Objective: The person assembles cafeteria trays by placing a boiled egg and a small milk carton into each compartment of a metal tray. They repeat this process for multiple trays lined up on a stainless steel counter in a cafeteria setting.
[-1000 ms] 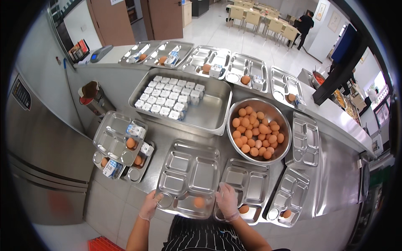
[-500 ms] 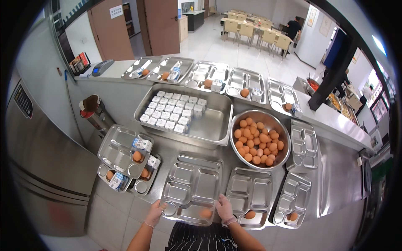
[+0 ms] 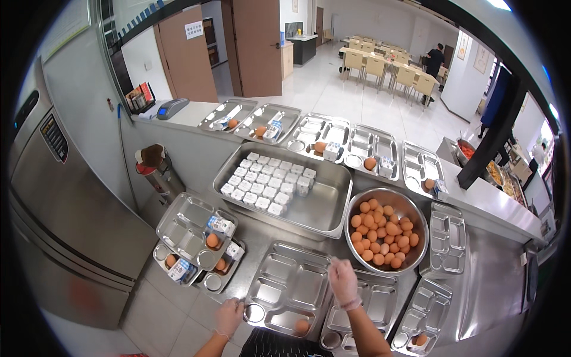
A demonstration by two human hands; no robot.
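Standing by the counter (image 3: 493, 279), I see a big pan (image 3: 324, 205) half filled with small milk cartons (image 3: 267, 187), and right of it a bowl (image 3: 410, 214) heaped with eggs (image 3: 380, 235). Along the far ledge a row of trays (image 3: 333, 134) mostly carry an egg and a carton each, so those look finished, and so does the stack at the left (image 3: 193, 229).

Nearest the person lies a front tray (image 3: 288, 288) with one egg (image 3: 302, 326) in its near compartment and no carton yet. The trays beside it (image 3: 372, 300) and further right (image 3: 425, 309) look only partly filled, and the one by the bowl (image 3: 447, 241) is bare, so a fair share seems left.

The right hand (image 3: 344, 282), gloved, hovers over the front tray's right edge near the bowl, fingers loosely apart and holding nothing I can make out. The left hand (image 3: 230, 315) rests at that tray's near left corner, fingers curled on the rim.
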